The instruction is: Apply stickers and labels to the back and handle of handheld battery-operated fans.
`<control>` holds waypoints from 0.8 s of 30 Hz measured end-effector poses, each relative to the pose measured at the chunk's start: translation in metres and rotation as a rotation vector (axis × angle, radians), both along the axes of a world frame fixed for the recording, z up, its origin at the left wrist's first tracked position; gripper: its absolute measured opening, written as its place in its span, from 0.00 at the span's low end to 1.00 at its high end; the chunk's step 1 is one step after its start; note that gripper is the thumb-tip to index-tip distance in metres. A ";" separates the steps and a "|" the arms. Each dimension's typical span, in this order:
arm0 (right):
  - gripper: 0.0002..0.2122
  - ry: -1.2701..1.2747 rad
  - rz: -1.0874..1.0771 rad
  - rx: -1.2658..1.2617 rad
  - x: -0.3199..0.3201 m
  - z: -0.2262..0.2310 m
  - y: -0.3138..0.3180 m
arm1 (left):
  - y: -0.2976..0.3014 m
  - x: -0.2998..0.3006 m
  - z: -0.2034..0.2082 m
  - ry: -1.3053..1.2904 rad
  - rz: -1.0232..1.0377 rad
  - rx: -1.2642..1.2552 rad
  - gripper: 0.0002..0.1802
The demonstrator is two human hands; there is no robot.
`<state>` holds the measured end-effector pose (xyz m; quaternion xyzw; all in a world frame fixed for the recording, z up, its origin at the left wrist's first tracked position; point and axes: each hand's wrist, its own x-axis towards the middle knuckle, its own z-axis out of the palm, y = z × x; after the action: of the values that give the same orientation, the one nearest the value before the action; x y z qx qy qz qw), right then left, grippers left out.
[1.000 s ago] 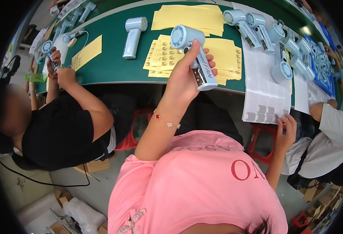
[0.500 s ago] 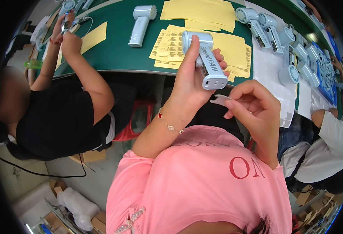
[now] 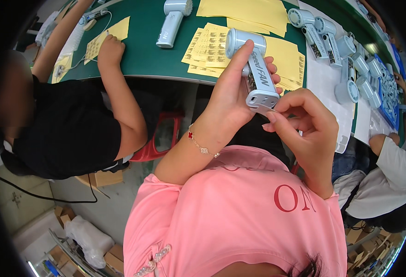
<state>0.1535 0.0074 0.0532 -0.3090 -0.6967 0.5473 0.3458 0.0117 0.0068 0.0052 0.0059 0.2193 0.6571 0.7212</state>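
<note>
Light-blue handheld fan (image 3: 260,69) aslant in the left hand (image 3: 235,90), thin pale piece (image 3: 263,110) at its base end.

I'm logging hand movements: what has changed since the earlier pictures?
The right hand has let go of the white sheet, moved left and, with a small pale label now pinched, reached the base of the handheld fan; contact is unclear. A co-worker's hand has moved right to a yellow sheet. The left hand still grips the handheld fan.
</note>
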 end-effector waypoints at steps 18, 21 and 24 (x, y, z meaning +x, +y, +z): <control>0.06 -0.035 -0.040 0.208 -0.001 -0.003 0.001 | 0.000 0.007 0.001 -0.019 0.021 -0.064 0.25; 0.06 -0.038 -0.037 0.212 0.000 -0.005 0.001 | -0.002 0.007 0.000 -0.034 0.024 -0.047 0.25; 0.06 -0.044 -0.039 0.212 0.000 -0.005 0.001 | 0.000 0.007 -0.003 -0.063 0.017 -0.040 0.25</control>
<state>0.1532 0.0083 0.0486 -0.2963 -0.7519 0.4567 0.3718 0.0187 0.0064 0.0019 -0.0312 0.2098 0.6584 0.7222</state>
